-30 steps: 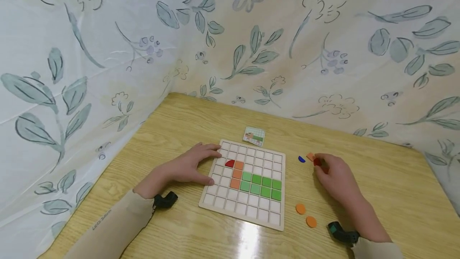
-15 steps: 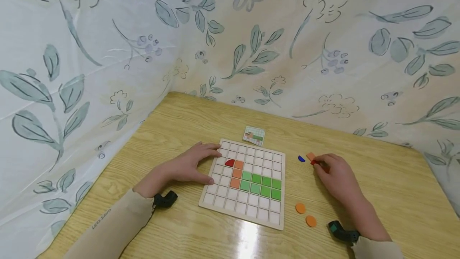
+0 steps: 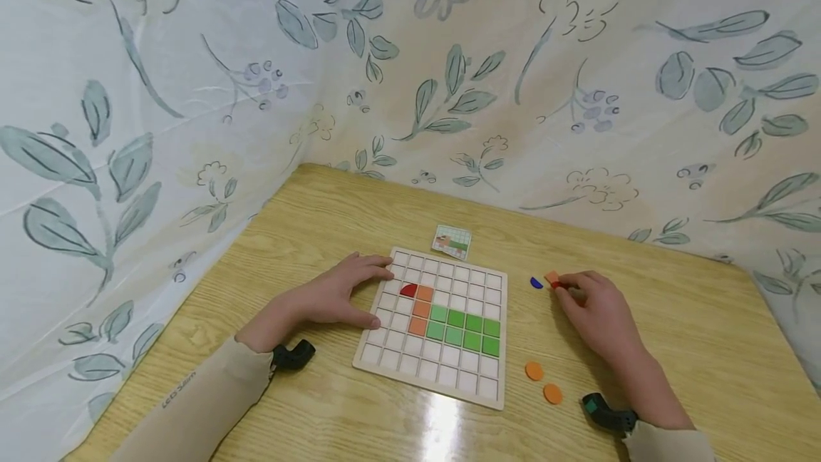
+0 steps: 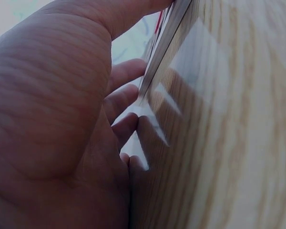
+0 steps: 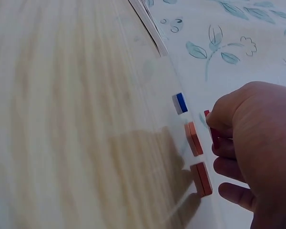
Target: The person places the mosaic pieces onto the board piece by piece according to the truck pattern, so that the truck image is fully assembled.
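Note:
My left hand rests at the left edge of a pale wooden grid board, thumb and fingertips touching its rim with the fingers spread. On the board lie a red quarter-circle tile, a column of orange square tiles and two rows of green tiles. Right of the board, my right hand pinches a small red tile between thumb and fingers, just above the table in the right wrist view. An orange square tile and a blue half-circle tile lie beside those fingertips.
A small pattern card lies behind the board. Two orange discs are on the wooden table, nearer me, between board and right forearm. Flowered cloth hangs along the table's back and left sides.
The red tile in my right hand has shifted slightly left and away from me, towards the orange square. My left hand and the board stay as they were.

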`<act>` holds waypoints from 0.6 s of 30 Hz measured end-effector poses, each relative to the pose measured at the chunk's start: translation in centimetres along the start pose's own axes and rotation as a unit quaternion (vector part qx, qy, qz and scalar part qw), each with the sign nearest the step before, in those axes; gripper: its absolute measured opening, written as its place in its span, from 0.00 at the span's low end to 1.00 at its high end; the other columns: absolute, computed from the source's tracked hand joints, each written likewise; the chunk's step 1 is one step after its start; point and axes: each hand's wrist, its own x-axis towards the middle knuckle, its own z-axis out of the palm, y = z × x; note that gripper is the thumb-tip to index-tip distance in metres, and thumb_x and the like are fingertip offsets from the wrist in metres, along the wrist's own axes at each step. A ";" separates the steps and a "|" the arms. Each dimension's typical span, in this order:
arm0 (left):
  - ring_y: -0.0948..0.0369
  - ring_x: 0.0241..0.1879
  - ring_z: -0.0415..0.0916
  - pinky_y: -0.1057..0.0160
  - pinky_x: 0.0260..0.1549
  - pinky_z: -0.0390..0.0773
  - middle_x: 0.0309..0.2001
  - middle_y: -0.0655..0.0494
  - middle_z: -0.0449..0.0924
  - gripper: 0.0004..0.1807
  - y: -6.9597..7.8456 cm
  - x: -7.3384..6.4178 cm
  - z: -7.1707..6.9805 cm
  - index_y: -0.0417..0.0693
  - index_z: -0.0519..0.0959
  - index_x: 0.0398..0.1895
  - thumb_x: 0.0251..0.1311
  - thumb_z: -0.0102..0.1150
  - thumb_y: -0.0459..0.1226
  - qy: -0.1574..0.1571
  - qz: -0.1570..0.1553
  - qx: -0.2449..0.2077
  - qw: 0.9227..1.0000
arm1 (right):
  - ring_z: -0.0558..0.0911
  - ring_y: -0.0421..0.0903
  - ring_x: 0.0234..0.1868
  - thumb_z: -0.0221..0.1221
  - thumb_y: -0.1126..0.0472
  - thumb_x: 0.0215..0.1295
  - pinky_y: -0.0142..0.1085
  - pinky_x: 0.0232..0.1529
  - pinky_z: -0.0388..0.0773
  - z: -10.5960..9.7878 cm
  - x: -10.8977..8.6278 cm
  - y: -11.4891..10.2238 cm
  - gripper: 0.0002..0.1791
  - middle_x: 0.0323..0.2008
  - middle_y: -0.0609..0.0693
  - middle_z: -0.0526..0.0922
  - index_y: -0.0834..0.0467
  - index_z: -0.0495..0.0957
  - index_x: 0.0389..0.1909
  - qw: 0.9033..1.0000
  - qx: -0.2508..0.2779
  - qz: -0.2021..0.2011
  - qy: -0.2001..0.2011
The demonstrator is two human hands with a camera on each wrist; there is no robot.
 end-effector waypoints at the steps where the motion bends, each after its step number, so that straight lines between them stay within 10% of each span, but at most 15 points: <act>1: 0.47 0.87 0.42 0.41 0.85 0.36 0.87 0.58 0.56 0.47 0.0 0.0 -0.1 0.54 0.73 0.80 0.60 0.78 0.58 0.000 0.002 -0.001 1.000 | 0.86 0.61 0.49 0.69 0.64 0.74 0.61 0.48 0.86 0.0 0.1 -0.2 0.11 0.47 0.60 0.87 0.65 0.88 0.52 1.000 0.001 0.000 0.001; 18: 0.48 0.87 0.44 0.40 0.85 0.37 0.87 0.56 0.56 0.47 -0.1 0.0 -0.3 0.53 0.73 0.80 0.60 0.79 0.58 -0.002 0.006 0.003 1.000 | 0.82 0.58 0.58 0.68 0.60 0.75 0.59 0.59 0.82 3.9 1.0 -8.5 0.11 0.51 0.54 0.86 0.61 0.89 0.53 0.996 0.063 -0.031 -0.059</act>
